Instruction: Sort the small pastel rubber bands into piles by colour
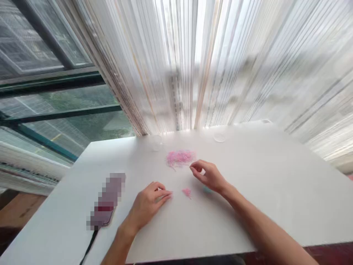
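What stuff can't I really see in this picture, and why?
In the head view:
Pink pile: strands too fine and blurred to count.
Left hand and right hand: too blurred to tell whether the fingertips pinch anything.
Teal thing: too small and blurred to identify.
Long object: pixel squares cover most of it.
Black strap: bottom edge cuts it off.

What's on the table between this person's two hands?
A small pink clump lies on the white table between the left hand and right hand, in the head view.

A backlit, striped curtain [190,66] hangs behind the white table [286,180].
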A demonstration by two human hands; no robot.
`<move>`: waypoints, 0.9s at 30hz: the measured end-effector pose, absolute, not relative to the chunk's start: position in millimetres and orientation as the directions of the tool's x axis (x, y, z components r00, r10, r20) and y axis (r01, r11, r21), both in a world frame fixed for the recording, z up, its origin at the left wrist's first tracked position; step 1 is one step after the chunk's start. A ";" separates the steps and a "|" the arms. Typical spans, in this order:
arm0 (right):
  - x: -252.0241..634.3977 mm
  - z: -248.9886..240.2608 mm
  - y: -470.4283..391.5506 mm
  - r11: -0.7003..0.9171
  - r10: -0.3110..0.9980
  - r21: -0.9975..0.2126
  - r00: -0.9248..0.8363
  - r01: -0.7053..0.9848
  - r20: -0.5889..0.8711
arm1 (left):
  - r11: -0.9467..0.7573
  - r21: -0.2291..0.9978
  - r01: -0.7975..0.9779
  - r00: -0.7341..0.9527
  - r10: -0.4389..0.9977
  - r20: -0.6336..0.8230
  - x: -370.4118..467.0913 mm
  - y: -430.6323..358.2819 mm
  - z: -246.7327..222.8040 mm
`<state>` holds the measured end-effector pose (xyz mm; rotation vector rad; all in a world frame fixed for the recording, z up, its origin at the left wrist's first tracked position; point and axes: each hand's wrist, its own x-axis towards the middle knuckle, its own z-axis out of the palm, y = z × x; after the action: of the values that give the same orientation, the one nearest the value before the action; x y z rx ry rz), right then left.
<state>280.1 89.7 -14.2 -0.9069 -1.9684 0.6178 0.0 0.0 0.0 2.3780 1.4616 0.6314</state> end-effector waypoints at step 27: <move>284.3 -11.9 100.2 0.552 0.834 -0.715 -0.307 0.429 0.460 | -0.385 0.288 0.877 0.384 0.921 0.064 16.7 79.6 29.6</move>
<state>284.3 100.2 -11.9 -1.0224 -1.9320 0.5975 16.7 79.6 29.6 2.4342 1.6068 0.3156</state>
